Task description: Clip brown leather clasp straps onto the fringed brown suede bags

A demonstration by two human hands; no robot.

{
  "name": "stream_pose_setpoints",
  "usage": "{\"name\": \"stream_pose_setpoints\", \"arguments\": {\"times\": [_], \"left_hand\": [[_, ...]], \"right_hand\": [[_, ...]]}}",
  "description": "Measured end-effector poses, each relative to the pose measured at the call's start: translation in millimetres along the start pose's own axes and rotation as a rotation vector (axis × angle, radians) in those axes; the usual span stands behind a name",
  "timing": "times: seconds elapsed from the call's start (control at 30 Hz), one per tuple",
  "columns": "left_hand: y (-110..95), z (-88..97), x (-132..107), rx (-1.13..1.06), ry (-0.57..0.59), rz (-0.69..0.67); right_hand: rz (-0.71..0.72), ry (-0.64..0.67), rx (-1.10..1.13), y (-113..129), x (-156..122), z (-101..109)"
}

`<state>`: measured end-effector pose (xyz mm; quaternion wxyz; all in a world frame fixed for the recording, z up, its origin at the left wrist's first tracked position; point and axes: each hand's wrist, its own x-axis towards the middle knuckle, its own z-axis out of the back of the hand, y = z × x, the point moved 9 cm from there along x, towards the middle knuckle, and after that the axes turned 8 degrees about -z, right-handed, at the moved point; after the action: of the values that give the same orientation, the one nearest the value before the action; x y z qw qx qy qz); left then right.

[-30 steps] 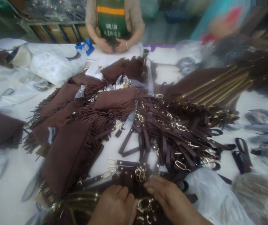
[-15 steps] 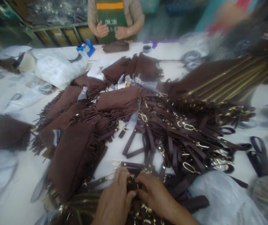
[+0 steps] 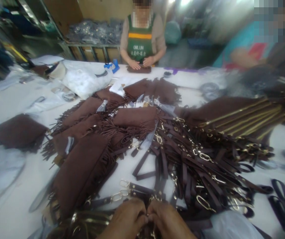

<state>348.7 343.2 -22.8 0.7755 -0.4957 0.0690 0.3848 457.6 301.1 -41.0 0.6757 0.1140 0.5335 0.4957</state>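
At the bottom centre, my left hand (image 3: 129, 217) and my right hand (image 3: 167, 219) meet, with thumbs and fingertips pinched together. Whatever they grip is small and hidden between the fingers; dark brown leather and gold metal show just beneath. A brown strap with a gold clasp (image 3: 142, 188) lies right beyond my fingertips. To the left of my hands rests a large brown suede fringed bag (image 3: 82, 171). Below it, partly behind my left wrist, are brown pieces with gold zippers (image 3: 90, 220). A tangled pile of brown wrist straps (image 3: 189, 166) with gold clasps spreads to the right.
Several more fringed bags (image 3: 135, 116) lie mid-table. Stacked brown pieces with gold zippers (image 3: 242, 116) are at the right. Clear plastic bags (image 3: 234, 225) sit near my right arm. Across the white table (image 3: 5, 103), a person in a green apron (image 3: 140, 44) rests both hands on a folded brown piece.
My view has tilted up, so the table sits lower in it. My hands have drawn closer together, fingertips now meeting. The person opposite has lowered both hands onto the folded brown piece.
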Motion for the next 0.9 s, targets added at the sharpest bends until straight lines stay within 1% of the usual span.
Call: {"name": "stream_pose_setpoints", "arguments": {"times": [0.07,0.1,0.17,0.23,0.27,0.33,0.4,0.47,0.53,0.57,0.63,0.67,0.7,0.73,0.77,0.8,0.83,0.9], "left_hand": [[-1,-0.7,1,0.026,0.005,-0.002],[-2,-0.5,1,0.027,0.003,0.001],[-2,0.4,1,0.016,-0.008,0.013],[-2,0.6,2,-0.007,-0.015,0.016],[-2,0.5,2,-0.023,-0.019,0.006],[-3,0.5,3,-0.054,-0.034,-0.025],[-2,0.6,3,-0.080,-0.051,-0.047],[0,0.3,3,-0.097,-0.060,-0.041],[1,0.7,4,-0.115,-0.071,-0.035],[0,1.5,4,-0.123,-0.080,-0.036],[0,2.7,4,-0.137,-0.084,-0.041],[-1,2.8,5,-0.144,-0.079,-0.042],[-1,2.6,5,-0.147,-0.070,-0.042],[-1,2.3,5,-0.146,-0.060,-0.041],[0,2.0,6,-0.141,-0.055,-0.042],[0,1.8,6,-0.134,-0.054,-0.046],[0,1.7,6,-0.123,-0.059,-0.053],[1,0.0,6,-0.112,-0.070,-0.066]], "right_hand": [[0.017,0.048,-0.076,6,3,5],[0.019,0.047,-0.108,10,6,10],[0.031,-0.029,-0.189,23,18,21],[0.065,-0.135,-0.351,39,35,26],[0.080,-0.164,-0.441,46,44,22],[0.092,-0.156,-0.580,54,61,8],[0.089,-0.132,-0.614,54,69,-2],[0.088,-0.135,-0.599,51,65,2],[0.093,-0.159,-0.462,48,50,22],[0.105,-0.168,-0.325,49,40,35],[0.142,-0.144,0.051,51,20,63],[0.157,-0.113,0.243,52,13,74],[0.161,-0.083,0.388,52,8,83],[0.147,-0.064,0.473,49,5,89],[0.122,-0.064,0.482,44,5,93],[0.094,-0.081,0.410,37,7,95],[0.063,-0.112,0.263,28,9,96],[0.003,-0.180,-0.164,10,15,93]]}}
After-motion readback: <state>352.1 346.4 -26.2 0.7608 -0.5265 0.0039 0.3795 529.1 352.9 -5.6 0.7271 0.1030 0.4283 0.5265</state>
